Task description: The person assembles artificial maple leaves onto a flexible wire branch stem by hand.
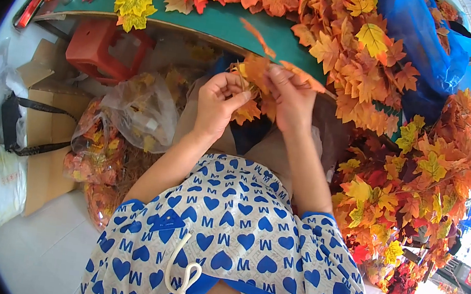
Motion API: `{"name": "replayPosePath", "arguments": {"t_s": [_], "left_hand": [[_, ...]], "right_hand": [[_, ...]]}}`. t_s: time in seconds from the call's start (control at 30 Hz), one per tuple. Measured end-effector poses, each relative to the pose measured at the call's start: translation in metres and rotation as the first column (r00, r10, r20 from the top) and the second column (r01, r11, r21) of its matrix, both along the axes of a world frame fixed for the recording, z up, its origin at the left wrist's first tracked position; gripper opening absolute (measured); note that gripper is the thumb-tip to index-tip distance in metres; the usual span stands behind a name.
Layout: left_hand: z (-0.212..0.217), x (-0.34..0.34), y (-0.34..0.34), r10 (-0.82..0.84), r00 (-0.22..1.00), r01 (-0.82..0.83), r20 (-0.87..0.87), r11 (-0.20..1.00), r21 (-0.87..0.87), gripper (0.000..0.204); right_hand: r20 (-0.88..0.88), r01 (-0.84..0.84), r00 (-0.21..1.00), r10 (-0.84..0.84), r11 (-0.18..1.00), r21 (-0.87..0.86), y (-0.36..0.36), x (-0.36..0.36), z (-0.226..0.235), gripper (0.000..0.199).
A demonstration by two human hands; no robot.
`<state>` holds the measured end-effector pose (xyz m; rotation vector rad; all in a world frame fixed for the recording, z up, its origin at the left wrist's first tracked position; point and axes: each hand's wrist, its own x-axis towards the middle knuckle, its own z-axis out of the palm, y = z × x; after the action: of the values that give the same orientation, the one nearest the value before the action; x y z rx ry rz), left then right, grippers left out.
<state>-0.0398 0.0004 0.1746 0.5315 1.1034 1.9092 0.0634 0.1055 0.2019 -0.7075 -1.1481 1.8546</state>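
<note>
My left hand [219,104] and my right hand [290,98] meet in front of me, over my lap. Together they hold a small bunch of orange artificial maple leaves [254,73]. The left hand pinches the bunch from the left side. Fingers of the right hand grip an orange leaf [303,76] sticking out to the upper right. A thin orange leaf strip [257,38] rises from the bunch. Just beyond the hands lies the green table [227,22], heaped with orange, red and yellow leaves [353,50].
A big pile of leaf garlands [406,191] hangs at my right. A blue net bag [420,34] lies on the table's right end. Clear plastic bags of leaves [134,111], a cardboard box [50,124] and a red stool [97,48] stand at my left.
</note>
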Motion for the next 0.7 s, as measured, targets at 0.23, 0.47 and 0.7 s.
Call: {"name": "replayPosePath", "arguments": {"t_s": [0.23, 0.47, 0.7], "left_hand": [[-0.001, 0.012, 0.001, 0.054, 0.994, -0.06, 0.095, 0.997, 0.052, 0.018], [-0.006, 0.014, 0.002, 0.06, 0.991, -0.067, 0.123, 0.997, 0.048, 0.021], [-0.007, 0.014, 0.001, 0.035, 0.993, -0.037, 0.116, 0.999, 0.017, 0.021]], "right_hand": [[-0.109, -0.028, 0.994, -0.013, 0.931, -0.364, -0.026, 0.004, -0.026, 0.015], [-0.132, -0.085, 0.99, 0.042, 0.938, -0.337, -0.03, 0.008, -0.035, 0.013], [-0.132, -0.074, 0.991, 0.032, 0.943, -0.326, -0.032, 0.008, -0.036, 0.012]]}}
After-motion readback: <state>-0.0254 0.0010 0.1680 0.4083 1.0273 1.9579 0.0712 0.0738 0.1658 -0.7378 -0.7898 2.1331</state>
